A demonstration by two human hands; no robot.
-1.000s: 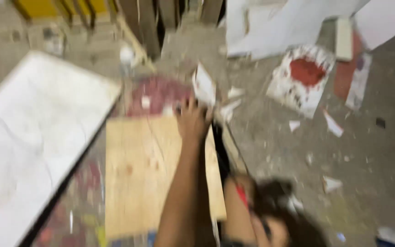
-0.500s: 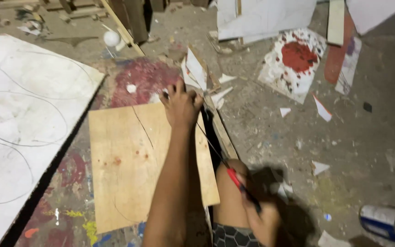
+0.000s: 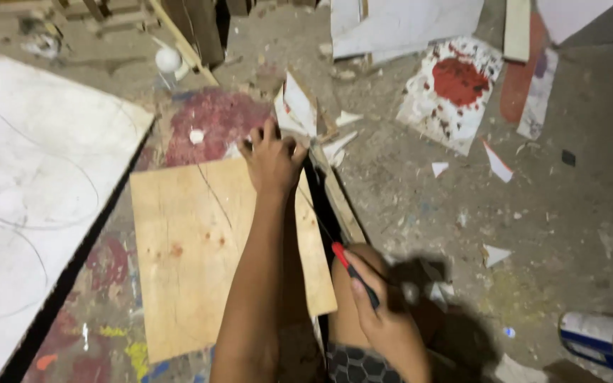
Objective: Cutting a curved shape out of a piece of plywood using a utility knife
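Observation:
A square plywood board (image 3: 193, 248) lies flat on the paint-stained floor. My left hand (image 3: 272, 159) presses down on its far right corner, fingers spread over the edge. A long dark straightedge (image 3: 321, 202) runs along the board's right side. My right hand (image 3: 381, 312) grips a slim red-and-black tool (image 3: 352, 273) with its tip at that straightedge. My knee (image 3: 349, 312) shows between the two arms, just under the right hand.
A large white sheet with pencilled curves (image 3: 30, 184) lies at the left. Torn white scraps (image 3: 299, 106) sit beyond the board, and a red-stained paper (image 3: 452, 89) lies at the far right. A white and blue can (image 3: 604, 340) rests at the lower right. Wooden pieces (image 3: 193, 28) stand at the top.
The view has steadied and come closer. My left hand stays on the board's far corner; my right hand with the tool has moved up along the straightedge.

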